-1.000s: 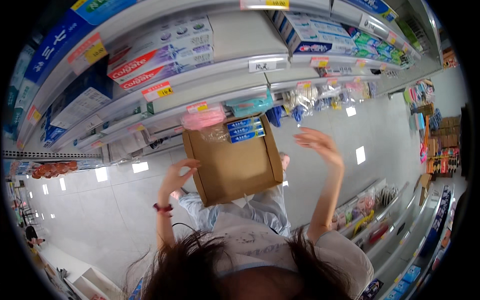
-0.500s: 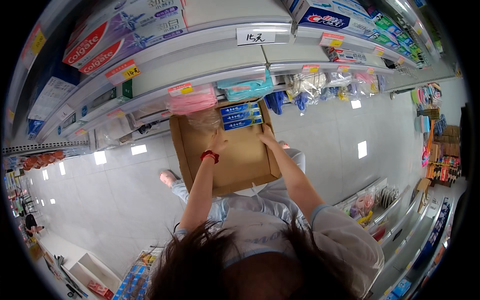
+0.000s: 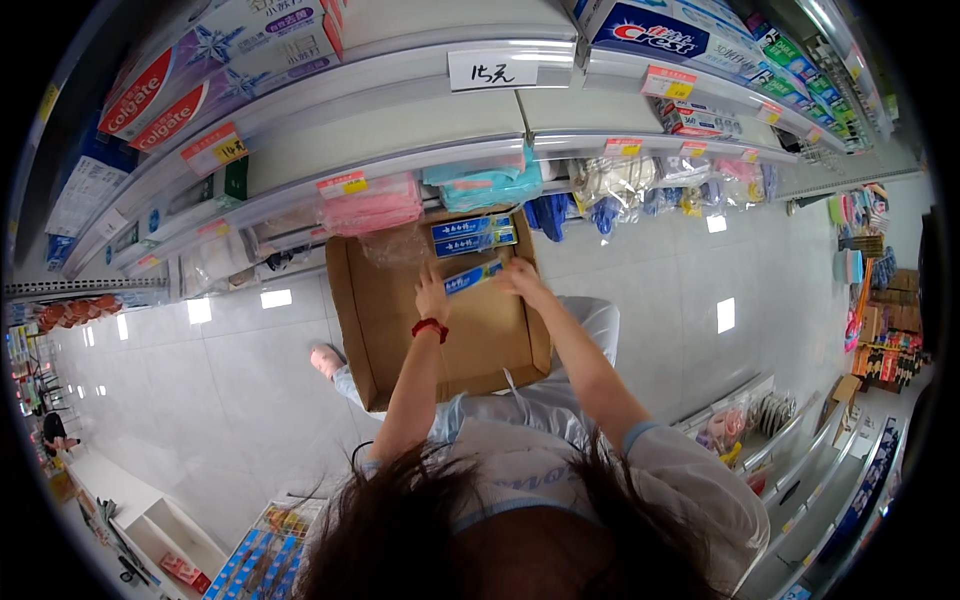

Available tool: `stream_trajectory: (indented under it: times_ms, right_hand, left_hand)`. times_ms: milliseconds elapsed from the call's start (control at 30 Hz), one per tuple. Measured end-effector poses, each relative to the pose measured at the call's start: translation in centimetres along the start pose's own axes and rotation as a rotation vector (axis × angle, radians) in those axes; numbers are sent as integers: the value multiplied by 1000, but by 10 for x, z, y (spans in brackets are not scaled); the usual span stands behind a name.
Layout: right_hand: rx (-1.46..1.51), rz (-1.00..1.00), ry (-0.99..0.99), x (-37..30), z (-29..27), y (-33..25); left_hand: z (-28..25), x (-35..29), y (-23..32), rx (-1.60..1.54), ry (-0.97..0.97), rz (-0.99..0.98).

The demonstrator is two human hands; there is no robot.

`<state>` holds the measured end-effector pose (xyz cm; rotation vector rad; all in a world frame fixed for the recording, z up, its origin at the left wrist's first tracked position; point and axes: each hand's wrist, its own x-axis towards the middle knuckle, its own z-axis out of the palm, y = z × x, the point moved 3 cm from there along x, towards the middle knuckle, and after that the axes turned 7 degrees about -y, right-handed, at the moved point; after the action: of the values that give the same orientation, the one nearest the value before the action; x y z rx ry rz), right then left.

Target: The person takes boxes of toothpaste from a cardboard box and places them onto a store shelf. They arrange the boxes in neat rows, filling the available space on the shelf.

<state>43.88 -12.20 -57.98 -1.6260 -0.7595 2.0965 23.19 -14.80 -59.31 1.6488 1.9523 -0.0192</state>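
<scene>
A shallow brown cardboard box [image 3: 470, 345] rests on my lap. Inside, along its far edge, lie blue toothpaste boxes [image 3: 460, 238] side by side. Another slim blue toothpaste box [image 3: 472, 277] is tilted between my hands, apart from those. My right hand [image 3: 522, 280] grips its right end, fingers closed around it. At its left end is my left hand [image 3: 430, 293], a red band on the wrist, with its fingers closed against the package. Clear plastic wrap [image 3: 395, 245] sits at the carton's far left.
A shelf [image 3: 400, 125] with price tags runs just beyond the carton. Larger toothpaste boxes [image 3: 215, 75] stand on its upper level at left. Pink packs [image 3: 370, 203] and turquoise packs [image 3: 485, 182] hang over the carton's far edge. Another shelf [image 3: 800, 480] stands behind me at right.
One toothpaste box has come away from the row toward me and is now between both hands. My right hand has left the carton's right edge and moved inward.
</scene>
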Motion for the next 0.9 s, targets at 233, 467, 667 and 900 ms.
stream_trajectory:
  times_ms: [233,467,667,900]
  right_hand:
    - [3,67,-10,-21,29,68]
    - [180,-39,122,-100,81,32]
    - [209,-269,141,-145,109,-7]
    - [237,-567,37,-233,138,-128]
  left_hand:
    - [6,-53,-41,167,-166,146]
    - [-71,-91,-72,24,-317,412]
    - [-192,-110,-48,26,-285,611]
    - [-399,-160,23,20,7,859]
